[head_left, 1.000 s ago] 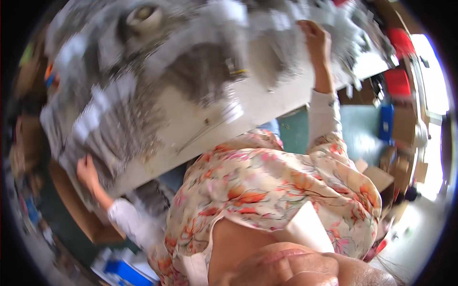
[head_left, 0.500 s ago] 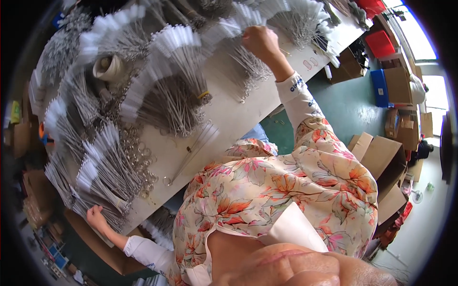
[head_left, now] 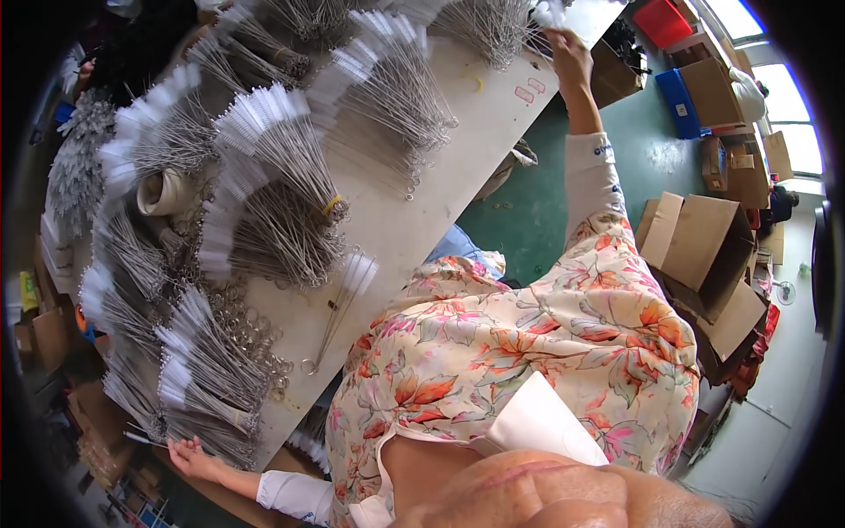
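Observation:
A long white table is covered with fanned bundles of thin wire brushes with white bristle tips. My right hand is stretched to the table's far right end, its fingers closed on the white tips of a brush bundle. At the left end, my left hand lies with fingers apart against the wire stems of another bundle. A few loose brushes lie near the table's front edge. My flowered shirt fills the lower middle.
A beige roll and a heap of metal rings sit among the bundles. On the green floor to the right stand open cardboard boxes, a blue crate and a red crate.
My right hand has reached farther along the table to the bundle at its far right end. My left hand has stayed at the left-end bundle. The view has steadied and swung.

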`<action>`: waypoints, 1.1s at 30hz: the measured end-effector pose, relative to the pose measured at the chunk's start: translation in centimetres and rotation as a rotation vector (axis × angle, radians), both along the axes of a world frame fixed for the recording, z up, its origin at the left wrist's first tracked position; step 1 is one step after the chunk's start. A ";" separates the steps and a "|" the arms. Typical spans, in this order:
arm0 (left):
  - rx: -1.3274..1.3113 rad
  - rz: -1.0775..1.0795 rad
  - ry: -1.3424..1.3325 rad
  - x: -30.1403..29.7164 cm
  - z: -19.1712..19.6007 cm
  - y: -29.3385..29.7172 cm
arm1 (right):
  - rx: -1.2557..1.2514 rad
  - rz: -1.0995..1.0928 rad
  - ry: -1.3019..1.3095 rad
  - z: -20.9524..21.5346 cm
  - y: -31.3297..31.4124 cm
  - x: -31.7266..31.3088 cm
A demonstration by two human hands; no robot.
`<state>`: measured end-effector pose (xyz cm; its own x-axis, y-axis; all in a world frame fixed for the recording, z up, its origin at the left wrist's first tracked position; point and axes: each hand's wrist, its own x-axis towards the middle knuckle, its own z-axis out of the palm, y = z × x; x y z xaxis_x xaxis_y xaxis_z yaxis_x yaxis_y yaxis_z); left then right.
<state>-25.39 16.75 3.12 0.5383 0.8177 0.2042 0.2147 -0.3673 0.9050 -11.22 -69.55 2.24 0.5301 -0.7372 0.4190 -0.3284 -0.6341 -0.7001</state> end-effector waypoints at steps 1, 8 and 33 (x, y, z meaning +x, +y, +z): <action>-0.038 -0.021 -0.039 -0.9 -0.4 -0.4 | -0.034 -0.025 0.099 -1.3 -1.7 -0.8; -0.195 -0.003 0.064 -0.2 0.3 -4.3 | -0.006 0.068 0.379 -2.6 -2.6 -0.9; -0.239 -0.177 0.069 -1.0 0.2 -5.0 | -0.143 -0.154 0.205 -2.2 -4.3 4.3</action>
